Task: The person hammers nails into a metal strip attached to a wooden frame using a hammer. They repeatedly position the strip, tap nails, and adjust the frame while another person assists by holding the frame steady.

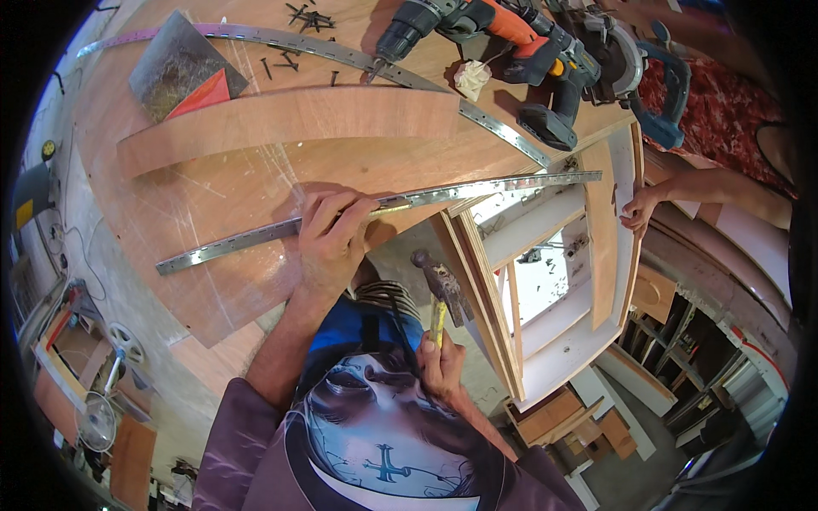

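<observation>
My left hand (331, 230) is closed around a long perforated metal strip (230, 244), its fingers curled over the strip's near-middle. A thin brass-coloured piece (390, 208) lies along the strip just beside the fingertips; what it is, I cannot make out. The strip slants across the wooden tabletop (213, 200), and its right end reaches over a white-lined wooden frame (490, 289). Lower down, near my body, my right hand (441, 366) grips a hammer (440, 294) by its yellow handle, with the worn metal head upward and apart from the strip.
A curved wooden board (290, 123), a metal sheet (183, 68), another perforated strip (290, 41) and loose screws (311, 17) lie on the table. Drills (409, 30) and a circular saw (613, 60) rest at the far right. Another person's hand (643, 207) touches the frame's right edge.
</observation>
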`<action>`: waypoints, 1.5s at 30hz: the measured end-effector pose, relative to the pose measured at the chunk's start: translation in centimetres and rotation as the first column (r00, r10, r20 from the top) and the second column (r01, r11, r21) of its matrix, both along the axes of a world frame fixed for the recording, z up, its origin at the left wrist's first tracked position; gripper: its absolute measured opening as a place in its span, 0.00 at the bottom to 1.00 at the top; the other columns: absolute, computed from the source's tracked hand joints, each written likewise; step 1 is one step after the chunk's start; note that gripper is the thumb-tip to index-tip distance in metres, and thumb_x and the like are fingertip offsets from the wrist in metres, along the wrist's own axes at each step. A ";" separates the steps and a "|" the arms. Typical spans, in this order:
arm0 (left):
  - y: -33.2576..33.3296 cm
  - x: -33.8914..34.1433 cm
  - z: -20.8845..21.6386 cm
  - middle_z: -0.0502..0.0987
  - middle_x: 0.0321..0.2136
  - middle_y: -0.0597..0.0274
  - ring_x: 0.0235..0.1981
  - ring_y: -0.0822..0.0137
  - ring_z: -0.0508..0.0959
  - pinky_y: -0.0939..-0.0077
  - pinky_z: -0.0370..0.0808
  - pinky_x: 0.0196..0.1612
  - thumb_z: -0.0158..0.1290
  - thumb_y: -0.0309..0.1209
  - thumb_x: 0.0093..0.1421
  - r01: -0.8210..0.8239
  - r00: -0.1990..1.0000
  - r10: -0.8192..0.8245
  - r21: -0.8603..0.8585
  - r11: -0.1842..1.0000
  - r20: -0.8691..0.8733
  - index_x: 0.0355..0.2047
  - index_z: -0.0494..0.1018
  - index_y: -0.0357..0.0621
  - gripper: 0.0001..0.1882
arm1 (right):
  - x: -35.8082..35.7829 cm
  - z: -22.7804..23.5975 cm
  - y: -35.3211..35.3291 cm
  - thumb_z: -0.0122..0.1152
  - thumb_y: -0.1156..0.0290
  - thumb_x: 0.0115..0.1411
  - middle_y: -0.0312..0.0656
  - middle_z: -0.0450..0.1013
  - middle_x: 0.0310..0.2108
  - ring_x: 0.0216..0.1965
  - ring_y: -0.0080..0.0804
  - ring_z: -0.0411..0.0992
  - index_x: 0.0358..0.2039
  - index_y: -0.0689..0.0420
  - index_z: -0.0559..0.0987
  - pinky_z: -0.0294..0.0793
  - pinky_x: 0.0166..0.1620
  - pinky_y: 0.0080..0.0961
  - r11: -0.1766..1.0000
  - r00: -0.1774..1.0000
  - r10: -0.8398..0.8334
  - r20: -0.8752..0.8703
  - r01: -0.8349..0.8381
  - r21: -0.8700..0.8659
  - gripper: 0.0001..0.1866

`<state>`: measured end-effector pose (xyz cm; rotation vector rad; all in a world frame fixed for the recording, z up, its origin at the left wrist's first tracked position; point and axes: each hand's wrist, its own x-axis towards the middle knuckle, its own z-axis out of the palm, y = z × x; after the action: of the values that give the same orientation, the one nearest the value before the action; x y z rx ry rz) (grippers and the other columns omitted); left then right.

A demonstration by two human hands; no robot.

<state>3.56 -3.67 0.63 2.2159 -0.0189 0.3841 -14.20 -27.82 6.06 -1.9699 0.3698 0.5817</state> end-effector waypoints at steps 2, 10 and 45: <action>0.0 0.0 -0.1 0.82 0.41 0.60 0.45 0.52 0.80 0.59 0.79 0.49 0.67 0.16 0.49 0.007 1.000 -0.007 0.005 1.000 0.007 0.44 0.85 0.43 0.20 | 1.8 1.1 0.4 0.55 0.66 0.77 0.39 0.72 0.17 0.18 0.31 0.74 0.35 0.61 0.77 0.72 0.25 0.32 1.000 0.999 0.005 0.039 -0.005 0.004 0.14; -0.3 -0.1 -0.4 0.83 0.40 0.59 0.44 0.53 0.82 0.59 0.80 0.49 0.66 0.17 0.50 -0.038 0.999 0.037 0.008 0.999 0.031 0.43 0.86 0.45 0.19 | 8.8 12.1 0.8 0.44 0.45 0.79 0.37 0.74 0.21 0.19 0.28 0.71 0.27 0.57 0.75 0.66 0.24 0.28 0.982 0.826 -0.010 0.564 -0.100 0.163 0.31; 1.5 -1.3 0.1 0.83 0.42 0.63 0.46 0.55 0.80 0.57 0.74 0.52 0.69 0.18 0.50 -0.037 0.998 0.038 0.026 0.999 -0.056 0.45 0.86 0.50 0.21 | -0.6 0.6 0.1 0.57 0.58 0.78 0.40 0.71 0.17 0.19 0.31 0.74 0.38 0.61 0.77 0.72 0.26 0.32 0.997 0.999 0.048 -0.011 -0.049 -0.057 0.17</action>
<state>2.27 -2.14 0.73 2.2532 0.0484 0.3432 -14.75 -27.71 6.61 -2.0362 0.3486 0.6176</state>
